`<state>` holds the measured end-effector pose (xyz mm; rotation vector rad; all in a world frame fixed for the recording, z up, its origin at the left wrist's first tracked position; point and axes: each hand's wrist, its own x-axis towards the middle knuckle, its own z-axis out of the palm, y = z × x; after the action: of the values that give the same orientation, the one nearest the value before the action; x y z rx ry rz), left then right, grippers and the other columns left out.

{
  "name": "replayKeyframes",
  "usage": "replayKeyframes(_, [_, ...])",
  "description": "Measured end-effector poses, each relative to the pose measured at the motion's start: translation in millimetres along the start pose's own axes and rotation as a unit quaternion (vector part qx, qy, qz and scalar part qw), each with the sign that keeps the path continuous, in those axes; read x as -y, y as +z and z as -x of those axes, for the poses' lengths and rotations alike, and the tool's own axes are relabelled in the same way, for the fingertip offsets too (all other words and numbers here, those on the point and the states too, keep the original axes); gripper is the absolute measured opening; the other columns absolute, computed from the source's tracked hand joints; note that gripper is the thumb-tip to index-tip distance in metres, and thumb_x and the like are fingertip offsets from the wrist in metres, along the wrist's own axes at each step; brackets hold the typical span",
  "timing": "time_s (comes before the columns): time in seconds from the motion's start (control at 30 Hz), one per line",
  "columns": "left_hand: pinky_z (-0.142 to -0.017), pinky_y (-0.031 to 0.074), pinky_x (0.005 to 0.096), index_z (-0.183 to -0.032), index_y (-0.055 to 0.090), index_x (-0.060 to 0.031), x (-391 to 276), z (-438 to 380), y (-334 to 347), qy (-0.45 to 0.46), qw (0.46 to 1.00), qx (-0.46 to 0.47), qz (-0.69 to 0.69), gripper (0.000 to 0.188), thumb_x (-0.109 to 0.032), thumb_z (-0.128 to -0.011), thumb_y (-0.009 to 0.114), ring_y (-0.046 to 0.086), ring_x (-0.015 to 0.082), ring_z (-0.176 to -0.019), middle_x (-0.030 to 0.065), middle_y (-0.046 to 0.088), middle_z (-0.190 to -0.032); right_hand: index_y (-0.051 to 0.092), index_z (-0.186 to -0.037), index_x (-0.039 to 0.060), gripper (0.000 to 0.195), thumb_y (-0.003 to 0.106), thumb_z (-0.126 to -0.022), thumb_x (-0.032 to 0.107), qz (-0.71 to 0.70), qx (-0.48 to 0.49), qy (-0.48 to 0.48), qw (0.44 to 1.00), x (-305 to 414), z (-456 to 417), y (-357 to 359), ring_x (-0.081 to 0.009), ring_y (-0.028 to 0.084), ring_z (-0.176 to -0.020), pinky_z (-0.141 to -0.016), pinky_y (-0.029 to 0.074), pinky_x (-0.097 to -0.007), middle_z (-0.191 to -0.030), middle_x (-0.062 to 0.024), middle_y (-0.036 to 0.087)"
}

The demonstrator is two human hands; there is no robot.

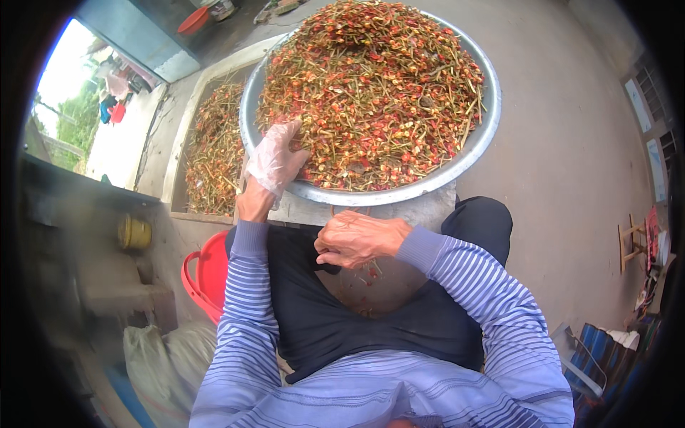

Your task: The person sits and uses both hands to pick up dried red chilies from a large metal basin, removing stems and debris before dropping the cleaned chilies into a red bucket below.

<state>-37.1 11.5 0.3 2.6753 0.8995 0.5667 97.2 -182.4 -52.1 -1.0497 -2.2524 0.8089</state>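
A wide metal basin (pixel 481 128) stands before me, heaped with red and orange chili pieces and green stems (pixel 369 101). My left hand (pixel 277 155), in a thin clear plastic glove, rests at the basin's near left rim, its fingertips against the heap; whether it pinches a piece cannot be seen. Below the near rim, over my lap, is my bare right hand (pixel 358 239), its fingers curled in and its back to the camera. What lies inside those fingers is hidden.
A framed tray (pixel 176 155) of stems and chili pieces adjoins the basin's left side. A red plastic basket (pixel 211 273) stands by my left leg, with pale woven sacks (pixel 160 353) below it. A yellow bucket (pixel 135 232) is further left. A small wooden stool (pixel 631 241) stands far right.
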Motion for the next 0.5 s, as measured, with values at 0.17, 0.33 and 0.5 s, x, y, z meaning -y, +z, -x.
replayKeyframes(0.17, [-0.096,0.06,0.0413,-0.141,0.068,0.0012,-9.5,-9.6,-7.0,0.057,0.998,-0.01,-0.02,0.066,-0.019,-0.082,0.091,0.074,0.0346,-0.111,0.0218,0.073,-0.124,0.074,-0.092,0.0032,0.029,0.071,-0.1,0.031,-0.002,0.038,0.034,0.999,1.5,0.5,-4.2,-0.0391,0.07,-0.09,-0.083,0.054,-0.0513,-0.082,-0.0174,0.07])
replayKeyframes(0.33, [-0.105,0.059,0.0414,-0.146,0.069,-0.0059,-24.8,-18.8,0.7,0.011,0.998,0.067,0.01,0.069,-0.019,-0.083,0.092,0.071,0.033,-0.125,0.0197,0.068,-0.14,0.072,-0.092,0.0031,0.029,0.072,-0.099,0.031,-0.004,0.015,0.011,1.0,2.3,1.3,-4.0,-0.0392,0.07,-0.087,-0.082,0.055,-0.0507,-0.081,-0.0178,0.07])
replayKeyframes(0.5, [-0.096,0.061,0.0408,-0.138,0.072,-0.0079,-39.2,-27.7,10.2,0.139,0.989,0.033,0.037,0.054,-0.014,-0.086,0.086,0.074,0.0323,-0.113,0.0147,0.069,-0.138,0.071,-0.084,-0.0015,0.035,0.069,-0.101,0.029,-0.011,0.011,0.009,1.0,3.3,1.4,-5.1,-0.043,0.07,-0.081,-0.077,0.054,-0.0533,-0.073,-0.0221,0.067])
